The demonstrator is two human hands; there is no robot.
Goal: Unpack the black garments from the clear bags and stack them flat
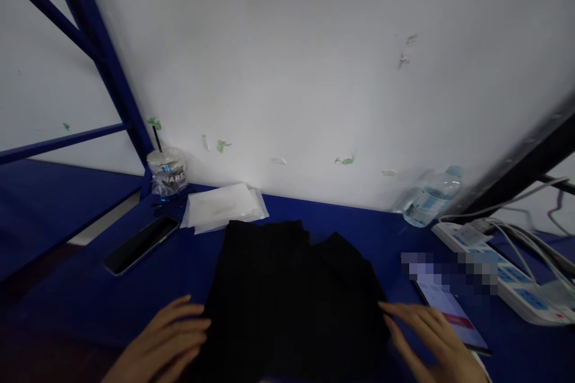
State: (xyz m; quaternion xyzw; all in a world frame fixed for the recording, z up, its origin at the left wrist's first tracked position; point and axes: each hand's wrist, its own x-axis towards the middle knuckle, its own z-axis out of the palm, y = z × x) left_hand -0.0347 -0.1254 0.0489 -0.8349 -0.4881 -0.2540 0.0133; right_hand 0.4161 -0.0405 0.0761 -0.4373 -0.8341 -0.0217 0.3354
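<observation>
A black cloth garment lies spread on the blue table in front of me; its dark folds are hard to make out. At its left edge rests my left hand, open, with the fingers stretched out and their tips against the cloth. My right hand is at the opposite edge. Its thumb and forefinger are slightly apart, with their tips touching the side of the garment.
White plastic sleeves lie behind the garment. A dark phone and a wrapped cup with a straw are at left. To the right are a lit phone, a water bottle and a power strip with cables.
</observation>
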